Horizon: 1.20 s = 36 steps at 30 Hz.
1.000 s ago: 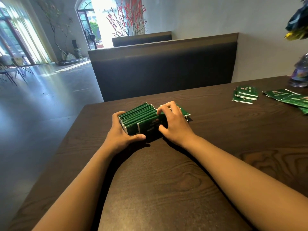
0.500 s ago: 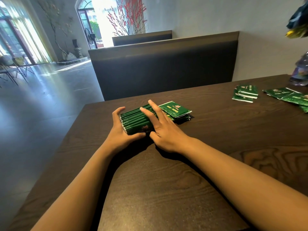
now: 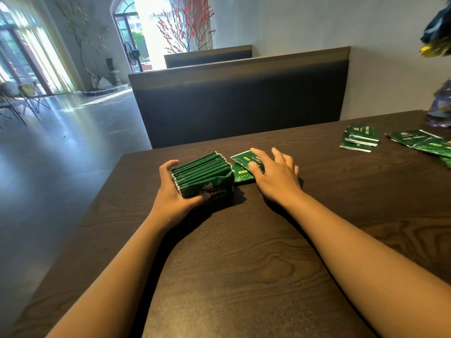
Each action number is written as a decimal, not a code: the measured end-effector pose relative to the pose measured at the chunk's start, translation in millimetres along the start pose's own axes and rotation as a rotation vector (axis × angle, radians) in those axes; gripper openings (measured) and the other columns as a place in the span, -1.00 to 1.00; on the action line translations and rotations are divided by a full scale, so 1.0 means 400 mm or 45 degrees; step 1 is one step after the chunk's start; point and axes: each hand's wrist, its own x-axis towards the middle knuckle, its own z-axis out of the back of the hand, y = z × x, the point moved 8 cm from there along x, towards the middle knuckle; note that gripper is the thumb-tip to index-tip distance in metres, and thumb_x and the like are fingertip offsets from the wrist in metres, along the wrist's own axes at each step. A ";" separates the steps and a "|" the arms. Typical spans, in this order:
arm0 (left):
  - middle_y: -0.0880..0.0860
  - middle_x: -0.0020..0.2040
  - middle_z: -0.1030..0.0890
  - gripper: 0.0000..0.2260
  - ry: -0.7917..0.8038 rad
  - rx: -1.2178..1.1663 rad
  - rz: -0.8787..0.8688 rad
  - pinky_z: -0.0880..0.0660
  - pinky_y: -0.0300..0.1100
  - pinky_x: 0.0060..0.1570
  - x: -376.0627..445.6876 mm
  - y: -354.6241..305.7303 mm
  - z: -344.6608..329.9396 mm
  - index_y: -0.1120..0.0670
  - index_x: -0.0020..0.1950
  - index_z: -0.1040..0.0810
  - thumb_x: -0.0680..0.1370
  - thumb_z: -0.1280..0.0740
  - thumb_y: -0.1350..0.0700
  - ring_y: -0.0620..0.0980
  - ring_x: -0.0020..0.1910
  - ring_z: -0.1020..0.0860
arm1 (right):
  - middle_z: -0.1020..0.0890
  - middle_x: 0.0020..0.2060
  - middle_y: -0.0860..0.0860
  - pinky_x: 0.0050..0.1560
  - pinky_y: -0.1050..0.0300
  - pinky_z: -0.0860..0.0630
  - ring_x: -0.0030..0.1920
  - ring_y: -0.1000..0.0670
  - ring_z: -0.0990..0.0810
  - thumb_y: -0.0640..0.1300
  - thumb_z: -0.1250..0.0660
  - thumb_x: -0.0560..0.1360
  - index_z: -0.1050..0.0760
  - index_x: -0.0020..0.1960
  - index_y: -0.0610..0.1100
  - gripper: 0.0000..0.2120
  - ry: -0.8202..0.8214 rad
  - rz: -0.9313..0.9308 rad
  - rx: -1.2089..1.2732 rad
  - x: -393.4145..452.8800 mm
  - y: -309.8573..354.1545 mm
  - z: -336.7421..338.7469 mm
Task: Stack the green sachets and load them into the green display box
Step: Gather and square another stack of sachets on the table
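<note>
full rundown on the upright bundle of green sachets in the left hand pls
The bundle of dark green foil-look sachets stands on edge on the dark wood-grain table, about ten packets pressed face to face, silvery crimped ends showing at the left. The nearest face bears pale print, too blurred to read. The left hand grips it, fingers behind, thumb across the front. Loose flat sachets lie at its right.

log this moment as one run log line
left hand: grips sachet bundle on table | right hand: flat on loose sachets beside bundle | display box: not visible
</note>
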 end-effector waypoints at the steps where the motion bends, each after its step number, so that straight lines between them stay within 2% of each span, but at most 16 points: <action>1: -0.14 0.26 -0.48 -0.06 0.000 0.002 0.001 -0.49 0.16 0.38 -0.001 0.000 0.000 -0.21 0.48 -0.07 0.37 -0.65 0.14 -0.05 0.29 -0.53 | -0.18 0.59 -0.12 0.50 -0.31 -0.04 0.57 -0.23 -0.06 0.23 -0.07 0.67 -0.16 0.57 0.28 -0.53 0.030 -0.029 -0.022 0.005 -0.014 -0.006; 5: -0.13 0.25 -0.48 -0.06 0.003 -0.002 0.000 -0.49 0.16 0.38 -0.003 -0.004 -0.001 -0.21 0.48 -0.06 0.37 -0.64 0.15 -0.06 0.27 -0.54 | -0.37 0.45 -0.07 0.38 -0.20 -0.23 0.42 -0.20 -0.28 0.21 -0.20 0.62 -0.12 0.57 0.27 -0.44 0.021 -0.034 -0.094 0.009 -0.017 -0.010; 11: -0.15 0.23 -0.48 -0.07 -0.003 -0.010 0.003 -0.49 0.15 0.38 -0.006 -0.007 0.002 -0.20 0.48 -0.06 0.38 -0.64 0.16 -0.13 0.24 -0.53 | -0.36 0.32 -0.04 0.28 -0.13 -0.26 0.32 -0.14 -0.32 0.05 -0.42 0.50 -0.13 0.57 0.16 -0.25 -0.098 0.042 -0.032 -0.002 0.013 0.008; 15: -0.17 0.20 -0.47 -0.08 -0.007 -0.008 0.006 -0.50 0.07 0.35 -0.008 -0.009 0.002 -0.19 0.48 -0.06 0.39 -0.63 0.17 -0.18 0.19 -0.52 | -0.36 0.28 -0.04 0.21 -0.05 -0.21 0.29 -0.10 -0.34 -0.04 -0.48 0.45 -0.16 0.56 0.12 -0.21 -0.181 0.076 0.050 -0.005 0.022 0.021; 21: -0.17 0.20 -0.46 -0.09 -0.020 -0.002 0.006 -0.50 0.03 0.34 -0.005 -0.006 0.003 -0.18 0.48 -0.07 0.39 -0.63 0.16 -0.11 0.22 -0.53 | -0.47 0.20 -0.04 0.27 -0.05 -0.30 0.23 -0.07 -0.45 -0.17 -0.40 0.48 -0.37 0.48 -0.02 -0.42 -0.279 0.070 0.195 0.002 0.020 0.029; 23: -0.18 0.19 -0.46 -0.10 -0.029 0.000 0.004 -0.50 0.00 0.32 -0.005 -0.007 0.003 -0.18 0.47 -0.07 0.39 -0.63 0.16 -0.12 0.20 -0.53 | -0.46 0.10 -0.02 0.13 0.10 -0.43 0.10 -0.04 -0.50 -0.22 -0.38 0.50 -0.50 0.36 -0.07 -0.57 -0.290 0.092 0.282 0.002 0.018 0.034; 25: -0.19 0.18 -0.46 -0.12 -0.052 0.009 0.000 -0.50 0.01 0.32 -0.005 -0.006 0.006 -0.17 0.46 -0.09 0.40 -0.63 0.15 -0.07 0.23 -0.53 | -0.44 0.05 0.00 -0.11 0.31 -0.38 0.02 0.02 -0.48 -0.26 -0.37 0.50 -0.58 0.22 -0.10 -0.70 -0.338 0.083 0.329 -0.001 0.013 0.046; 27: -0.19 0.18 -0.46 -0.14 -0.085 0.012 0.004 -0.51 0.04 0.33 -0.005 -0.004 0.012 -0.16 0.46 -0.11 0.40 -0.63 0.16 -0.02 0.25 -0.53 | -0.46 0.05 -0.01 -0.22 0.45 -0.27 -0.01 0.05 -0.47 -0.26 -0.37 0.51 -0.59 0.11 -0.11 -0.80 -0.409 0.056 0.384 -0.005 0.003 0.061; 29: -0.13 0.18 -0.46 -0.15 -0.119 0.000 0.019 -0.52 0.09 0.33 -0.005 0.000 0.016 -0.14 0.46 -0.12 0.40 -0.63 0.16 0.00 0.25 -0.53 | -0.49 0.05 -0.02 -0.30 0.49 -0.32 -0.03 0.07 -0.46 -0.26 -0.36 0.52 -0.58 0.04 -0.12 -0.87 -0.499 0.035 0.470 -0.013 -0.005 0.085; 32: -0.03 0.24 -0.45 -0.13 -0.146 -0.016 0.055 -0.51 0.14 0.34 -0.005 0.006 0.020 -0.14 0.47 -0.11 0.39 -0.63 0.14 0.03 0.27 -0.52 | -0.47 0.08 -0.06 -0.24 0.60 -0.35 -0.04 0.11 -0.45 -0.30 -0.31 0.55 -0.54 -0.02 -0.15 -0.92 -0.622 0.034 0.753 -0.028 -0.013 0.120; 36: -0.01 0.25 -0.45 -0.13 -0.133 -0.013 0.051 -0.50 0.10 0.35 -0.002 0.004 0.018 -0.13 0.47 -0.11 0.39 -0.64 0.13 0.02 0.27 -0.51 | -0.45 0.03 -0.07 -0.15 0.50 -0.42 -0.04 0.14 -0.46 -0.38 -0.23 0.53 -0.50 -0.13 -0.16 -0.83 -0.662 0.148 0.984 -0.036 0.008 0.137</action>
